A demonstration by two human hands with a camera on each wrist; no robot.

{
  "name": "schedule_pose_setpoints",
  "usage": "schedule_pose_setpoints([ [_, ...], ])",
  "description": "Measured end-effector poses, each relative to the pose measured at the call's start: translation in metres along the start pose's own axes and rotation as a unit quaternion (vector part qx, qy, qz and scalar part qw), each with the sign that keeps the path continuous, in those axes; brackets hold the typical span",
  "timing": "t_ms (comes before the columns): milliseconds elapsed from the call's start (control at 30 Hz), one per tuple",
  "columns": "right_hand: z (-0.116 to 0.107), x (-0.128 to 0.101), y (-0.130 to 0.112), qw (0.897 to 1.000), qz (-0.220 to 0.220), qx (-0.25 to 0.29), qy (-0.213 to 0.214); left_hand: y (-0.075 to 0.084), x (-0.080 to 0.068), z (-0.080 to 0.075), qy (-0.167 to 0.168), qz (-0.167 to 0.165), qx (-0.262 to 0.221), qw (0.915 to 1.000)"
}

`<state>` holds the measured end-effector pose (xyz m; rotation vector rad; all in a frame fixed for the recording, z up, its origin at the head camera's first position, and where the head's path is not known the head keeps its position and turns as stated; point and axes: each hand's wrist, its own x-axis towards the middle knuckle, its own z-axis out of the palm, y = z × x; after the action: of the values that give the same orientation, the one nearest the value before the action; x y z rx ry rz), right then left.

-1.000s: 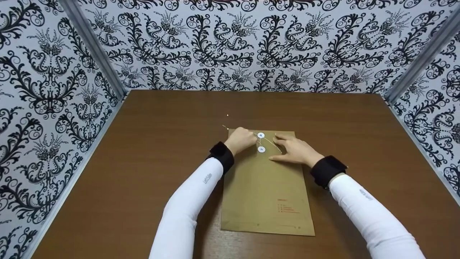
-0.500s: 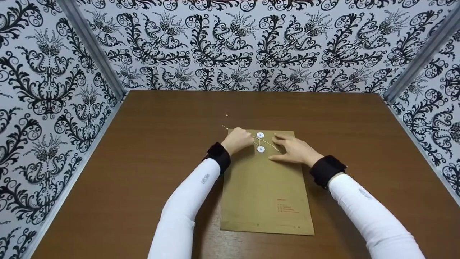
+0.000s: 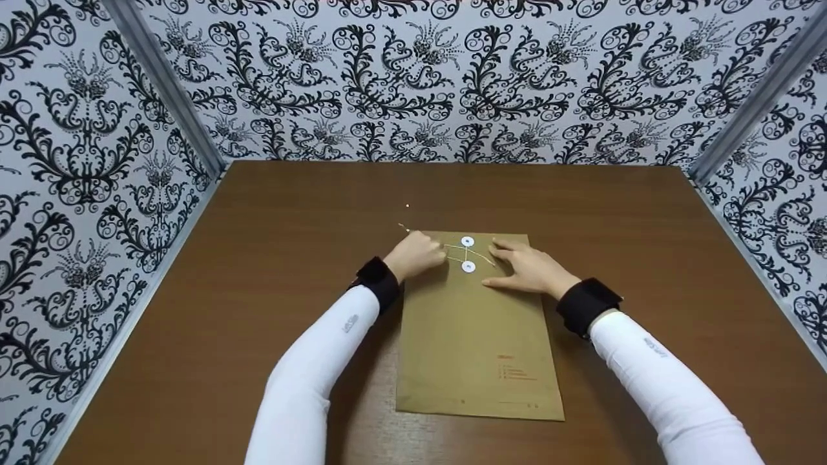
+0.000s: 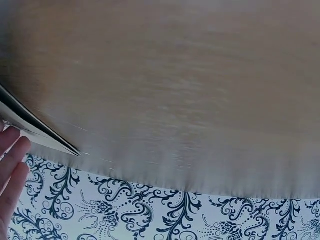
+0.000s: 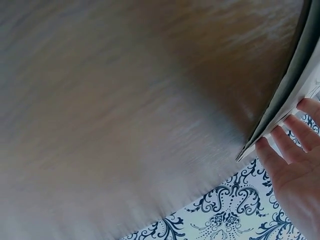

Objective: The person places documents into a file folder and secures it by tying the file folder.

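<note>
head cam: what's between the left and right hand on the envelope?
Head view: two white discs and the thin string, on the envelope, between left hand and right hand.

Small red print sits low on the brown envelope, and small marks on both white sleeves; none is legible.

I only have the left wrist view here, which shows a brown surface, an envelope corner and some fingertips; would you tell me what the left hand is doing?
Observer: In the head view the left hand pinches a thin string at the top of a brown envelope.
Operator: Thank you. Where does the string run?
Observer: It leads to two white round discs on the envelope's flap end.
Operator: And the other hand?
Observer: The right hand lies flat on the envelope, just right of the discs, fingers straight.
</note>
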<state>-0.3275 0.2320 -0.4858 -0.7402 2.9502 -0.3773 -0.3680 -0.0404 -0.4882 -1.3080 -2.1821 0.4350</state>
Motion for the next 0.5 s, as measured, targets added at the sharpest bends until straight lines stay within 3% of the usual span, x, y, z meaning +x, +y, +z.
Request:
schedule_pose_setpoints([
  [167,-0.001,0.000,0.000,1.000,0.004,0.000,-0.001,0.001,-0.010,-0.007,-0.007,0.010,0.006,0.9999],
  [500,-0.001,-0.001,-0.002,1.000,0.004,-0.006,-0.006,0.009,-0.030,-0.017,0.025,0.043,0.030,0.9983],
])
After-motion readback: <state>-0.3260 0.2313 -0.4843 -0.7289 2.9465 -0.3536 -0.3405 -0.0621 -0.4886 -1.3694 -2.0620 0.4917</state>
